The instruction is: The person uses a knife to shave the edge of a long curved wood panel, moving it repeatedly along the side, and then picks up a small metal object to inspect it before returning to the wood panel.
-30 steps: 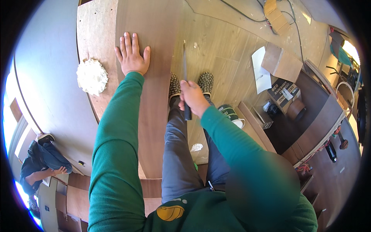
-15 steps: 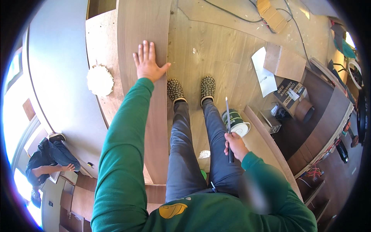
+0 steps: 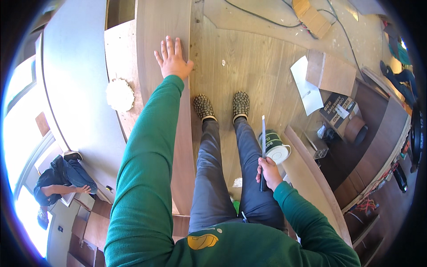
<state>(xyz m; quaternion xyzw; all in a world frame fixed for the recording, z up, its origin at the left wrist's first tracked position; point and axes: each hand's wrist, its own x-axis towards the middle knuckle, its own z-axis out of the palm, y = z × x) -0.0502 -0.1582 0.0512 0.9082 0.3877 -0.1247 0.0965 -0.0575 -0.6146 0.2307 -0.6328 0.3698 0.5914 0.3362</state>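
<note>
My left hand (image 3: 175,62) lies flat with fingers spread on a long wood-grain laminated board (image 3: 162,26), its thumb near the board's right edge. Held upright in my right hand (image 3: 270,172) is a narrow metal tool, apparently a file (image 3: 263,138), with a dark handle at its lower end. My right fingers are wrapped round that handle, in front of my right thigh. The tool's tip points away from me and touches nothing. Just beyond my right hand stands a tub (image 3: 276,151) with a white lid.
A ragged pale disc (image 3: 120,95) sits on bare plywood left of the board. On the right are a white sheet (image 3: 307,86), a wooden box (image 3: 331,71), a carton (image 3: 340,109) and a curved cabinet (image 3: 382,147). Cables cross the far floor. Another person (image 3: 66,178) sits at left.
My left hand has slid slightly farther along the board. My right hand still grips the file, slightly lower in view. Another person's dark-clothed legs show more at the far right.
</note>
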